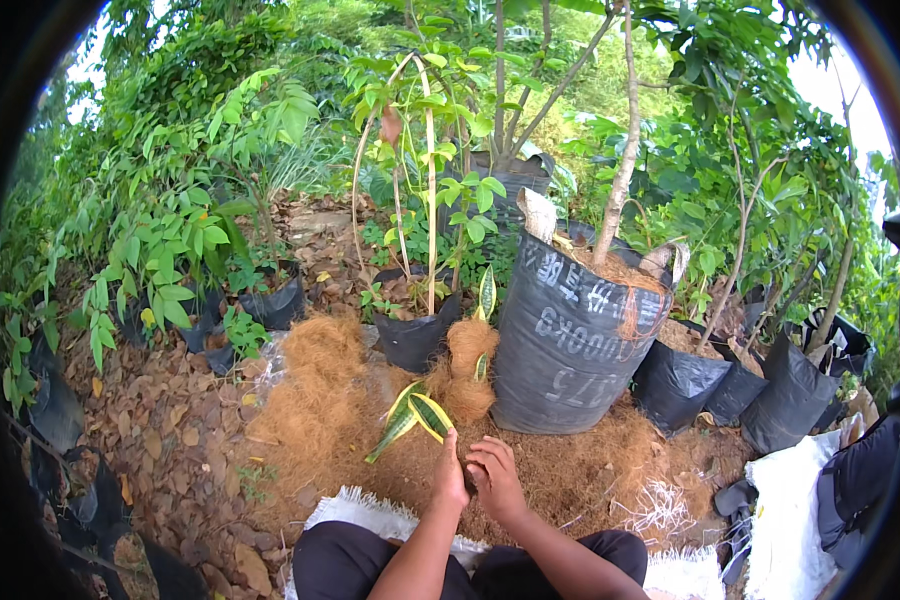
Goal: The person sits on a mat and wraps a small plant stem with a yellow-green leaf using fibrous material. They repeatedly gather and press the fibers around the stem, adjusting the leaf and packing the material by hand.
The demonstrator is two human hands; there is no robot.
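Observation:
My left hand point(450, 474) holds a small variegated snake plant point(412, 417) near its base, its yellow-edged leaves leaning to the left. Close on its right, my right hand point(497, 478) has curled fingers over dark soil or the plant's base; what lies between the hands is mostly hidden. Beyond them, a fibre-wrapped bundle point(472, 360) has snake plant leaves point(487, 294) sticking out. To its left lies a heap of brown coconut fibre point(319, 375). Loose brown soil point(570, 480) spreads under and beside my hands.
A large black grow bag point(570, 345) with printed writing holds a tree trunk. A smaller black plant bag point(418, 337) stands left of it, and several bags point(679, 382) line the right. White woven sacking point(791, 510) lies near another person's dark-clothed leg point(862, 480). Dry leaves point(165, 442) cover the left ground.

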